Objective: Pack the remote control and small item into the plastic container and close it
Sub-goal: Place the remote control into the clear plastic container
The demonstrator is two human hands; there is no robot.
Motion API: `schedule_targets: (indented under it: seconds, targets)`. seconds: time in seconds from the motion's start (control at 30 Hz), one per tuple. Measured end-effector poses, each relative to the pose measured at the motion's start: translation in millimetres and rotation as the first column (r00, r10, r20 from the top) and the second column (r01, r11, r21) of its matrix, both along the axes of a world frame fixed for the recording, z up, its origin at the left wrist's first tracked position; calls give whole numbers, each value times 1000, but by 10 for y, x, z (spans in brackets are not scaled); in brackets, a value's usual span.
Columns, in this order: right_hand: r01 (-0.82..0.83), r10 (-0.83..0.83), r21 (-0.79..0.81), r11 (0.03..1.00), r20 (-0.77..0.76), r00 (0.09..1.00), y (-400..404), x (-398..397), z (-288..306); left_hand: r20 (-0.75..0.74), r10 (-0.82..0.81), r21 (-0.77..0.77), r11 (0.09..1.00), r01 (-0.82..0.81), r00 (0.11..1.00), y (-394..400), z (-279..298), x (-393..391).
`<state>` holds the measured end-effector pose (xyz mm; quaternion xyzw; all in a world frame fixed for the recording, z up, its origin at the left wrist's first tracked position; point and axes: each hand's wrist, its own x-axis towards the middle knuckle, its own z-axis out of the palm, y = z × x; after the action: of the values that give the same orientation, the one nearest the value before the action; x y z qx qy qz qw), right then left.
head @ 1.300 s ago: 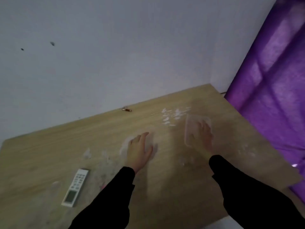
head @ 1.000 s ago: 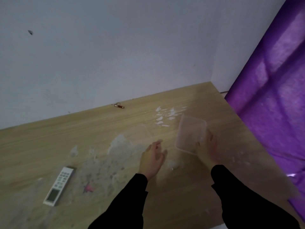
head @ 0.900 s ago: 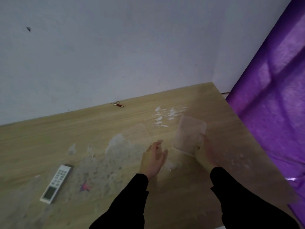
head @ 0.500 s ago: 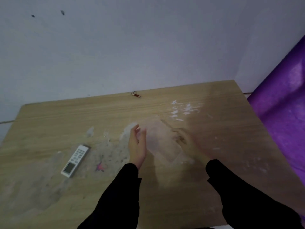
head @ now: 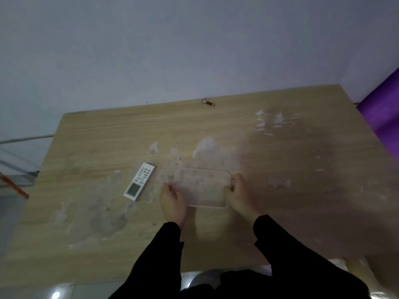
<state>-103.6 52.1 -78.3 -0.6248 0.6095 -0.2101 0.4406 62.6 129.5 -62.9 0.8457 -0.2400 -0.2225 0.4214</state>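
Observation:
A clear plastic container (head: 203, 186) lies on the wooden table (head: 97, 212) in front of me. My left hand (head: 172, 201) grips its left end and my right hand (head: 241, 195) grips its right end. A white remote control (head: 140, 184) with a small screen lies flat just left of the container, apart from it. A small red-brown item (head: 208, 102) rests at the far edge of the table by the wall. The pink scrap seen earlier is hidden.
White smears and flakes (head: 269, 121) mark the tabletop. A purple curtain (head: 382, 111) hangs at the right. A grey wall stands behind the table. An orange-tipped object (head: 13, 184) shows past the left edge.
My right hand brought the container from the right side to the middle of the table. My left hand came onto its left end. The view tilted and shifted.

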Motion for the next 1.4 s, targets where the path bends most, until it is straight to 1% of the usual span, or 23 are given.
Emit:
schedule_targets:
  seconds: [0.07,0.2,0.27,0.3,0.37,0.4,0.43,0.47,0.5,0.53,0.6,0.7,0.8,0.83,0.9,0.97,1.0,1.03,1.1,1.17,1.23,1.3,1.4]
  targets:
    - [43,-44,54,998,29,999,79,7,-17,-21,-55,44,997,56,998,83,-76,77]
    - [84,-84,78,993,1,996,64,7,-27,-50,-201,15,979,202,978,161,-77,175]
    - [97,-98,112,989,7,995,16,22,13,-17,-291,16,956,292,956,163,-15,228]
    - [98,-101,117,988,18,995,6,41,26,52,-335,28,942,334,941,170,-6,303]
    - [101,-107,112,989,51,993,-7,66,45,267,-386,117,922,368,883,171,-17,504]
    - [108,-116,106,988,71,991,-6,79,33,366,-383,174,923,343,848,169,-19,621]
    - [117,-126,105,988,88,988,-2,85,27,426,-367,213,929,303,827,164,-35,739]
    - [122,-133,104,987,103,986,6,89,17,447,-354,249,931,266,821,158,-51,842]
    - [120,-132,104,987,112,985,14,86,2,434,-345,294,928,231,833,155,-46,931]
    - [126,-139,109,986,125,982,30,87,-2,392,-332,343,918,198,858,150,-51,1016]
    - [131,-148,121,984,143,979,50,43,-32,299,-274,395,908,142,914,142,-57,1144]
    - [135,-150,106,985,150,977,83,-22,-73,256,-284,430,889,154,924,142,-55,1279]
    - [139,-154,103,985,157,976,104,-16,-55,226,-286,411,895,175,931,108,-17,1316]
    - [137,-153,109,985,160,975,105,-8,-31,217,-283,384,905,185,934,81,15,1300]
    - [126,-143,114,986,159,977,97,-2,11,237,-322,274,927,255,916,24,99,1208]
    - [114,-134,128,985,154,979,84,-10,23,292,-406,149,914,378,866,-49,209,1051]
    - [108,-127,131,985,145,981,70,-23,3,318,-461,107,886,452,828,-83,272,951]
    - [103,-122,138,985,135,983,56,-32,-8,340,-527,79,841,535,779,-107,332,841]
    - [91,-112,160,983,124,986,31,-39,-29,357,-666,64,717,694,656,-135,403,638]
    - [89,-112,171,981,128,985,25,-30,-5,354,-778,121,589,799,520,-148,403,483]
    - [90,-114,182,979,129,985,12,-31,13,343,-846,221,495,840,408,-165,342,384]
    - [81,-107,192,978,127,986,4,-34,19,299,-888,316,437,842,349,-164,270,356]
    - [78,-103,207,975,116,988,-6,-35,9,248,-917,400,392,829,314,-128,182,380]
